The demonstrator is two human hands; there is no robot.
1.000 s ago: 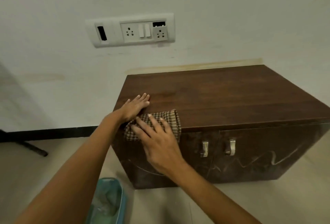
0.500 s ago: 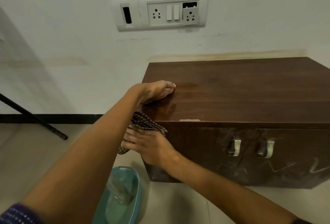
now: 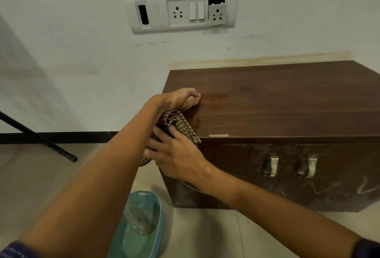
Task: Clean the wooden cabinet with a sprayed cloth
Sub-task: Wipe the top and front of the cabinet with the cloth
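Observation:
A low dark wooden cabinet point(image 3: 277, 103) stands against the wall, with two metal door handles point(image 3: 271, 166) on its front. A brown checked cloth point(image 3: 177, 123) drapes over the cabinet's front left corner. My right hand point(image 3: 176, 155) presses the cloth against the left side of that corner, fingers spread over it. My left hand point(image 3: 181, 99) rests with curled fingers on the top near the left edge, just above the cloth. A damp sheen shows on the wood beside it.
A teal plastic tub point(image 3: 141, 227) with a clear bottle in it sits on the floor below my arms. A black rod point(image 3: 41, 140) leans at the left. A white socket panel point(image 3: 181, 10) is on the wall above.
The cloth has gone from the top front edge down around the left corner, with my right hand following it. My left hand's fingers have curled. The view shifted left and closer.

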